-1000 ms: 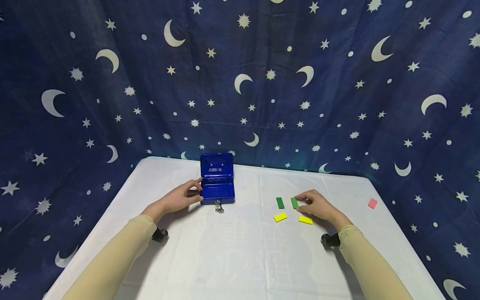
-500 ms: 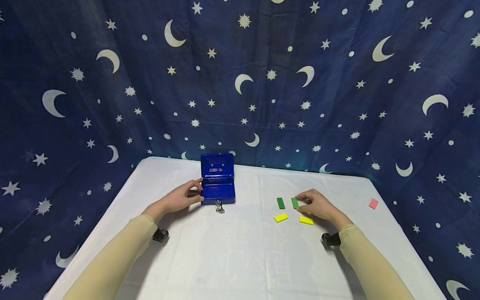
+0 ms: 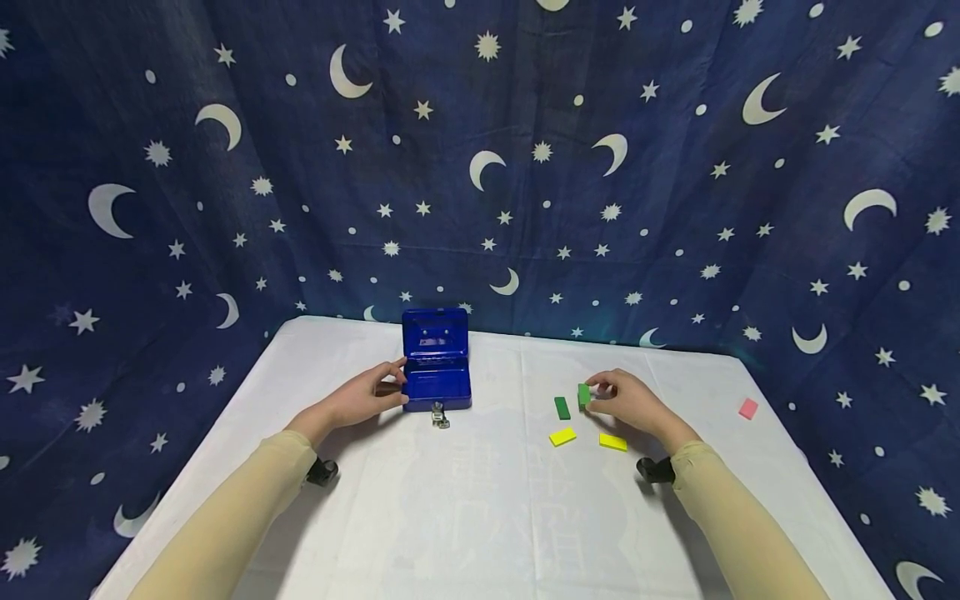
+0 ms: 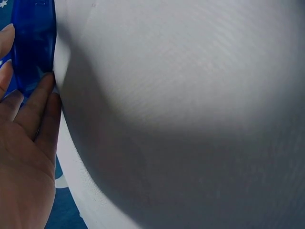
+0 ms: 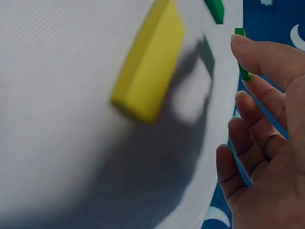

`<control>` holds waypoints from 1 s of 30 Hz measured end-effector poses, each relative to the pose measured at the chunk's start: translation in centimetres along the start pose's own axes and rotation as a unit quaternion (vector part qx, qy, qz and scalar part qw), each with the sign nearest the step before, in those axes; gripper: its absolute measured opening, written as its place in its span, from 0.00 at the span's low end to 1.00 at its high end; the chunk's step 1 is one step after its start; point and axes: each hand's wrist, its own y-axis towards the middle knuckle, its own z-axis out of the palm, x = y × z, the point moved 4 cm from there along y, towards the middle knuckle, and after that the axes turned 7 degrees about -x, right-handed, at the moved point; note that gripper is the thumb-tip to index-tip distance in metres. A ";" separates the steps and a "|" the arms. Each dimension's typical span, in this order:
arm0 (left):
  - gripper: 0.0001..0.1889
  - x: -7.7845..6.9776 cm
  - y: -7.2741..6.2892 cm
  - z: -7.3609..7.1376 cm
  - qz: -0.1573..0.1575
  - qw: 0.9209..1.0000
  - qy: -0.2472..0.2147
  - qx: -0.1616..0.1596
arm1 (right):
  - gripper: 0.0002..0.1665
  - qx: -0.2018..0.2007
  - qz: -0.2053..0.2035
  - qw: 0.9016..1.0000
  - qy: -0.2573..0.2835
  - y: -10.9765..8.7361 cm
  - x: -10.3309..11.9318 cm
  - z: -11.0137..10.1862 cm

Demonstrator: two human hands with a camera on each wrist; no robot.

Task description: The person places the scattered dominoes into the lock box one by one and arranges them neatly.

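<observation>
A dark blue metal cash box [image 3: 437, 383] stands on the table with its lid raised and a small latch or key piece [image 3: 439, 415] hanging at its front. My left hand [image 3: 365, 392] rests its fingertips against the box's left side; in the left wrist view the fingers [image 4: 35, 112] look fairly straight. With thumb and index finger, my right hand [image 3: 630, 403] pinches a green block [image 3: 583, 397]. The right wrist view shows that block held off the table, its shadow below. Close by lie another green block [image 3: 562, 407] and two yellow blocks [image 3: 562, 436].
A pink block [image 3: 747, 408] lies near the table's right edge. The table has a white cloth [image 3: 480, 517]. Behind it hangs a dark blue curtain [image 3: 450, 167] with moons and stars.
The right hand has lifted the green block off the table and shifted slightly left with it. The left hand stays at the box.
</observation>
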 end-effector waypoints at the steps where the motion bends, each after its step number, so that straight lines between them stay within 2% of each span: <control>1: 0.16 0.0 0.0 0.0 0.000 1.000 0.000 0.000 | 0.28 -0.003 -0.002 1.000 -0.001 0.1 0.2 0.0; 11: 0.16 0.0 -0.2 0.0 0.013 1.000 0.001 0.004 | 0.27 -0.027 -0.047 0.999 0.006 1.1 3.9 -0.1; 15: 0.16 0.0 -0.1 0.0 0.003 1.000 -0.002 0.004 | 0.27 -0.034 -0.056 0.998 0.006 1.6 5.2 0.3; 18: 0.16 0.0 -0.1 0.0 -0.006 1.000 -0.004 0.004 | 0.26 -0.033 -0.069 0.997 0.015 1.9 6.2 0.8; 30: 0.17 -0.2 -0.2 -0.2 0.007 1.000 0.016 0.004 | 0.26 -0.018 -0.096 0.995 0.026 3.1 10.4 2.9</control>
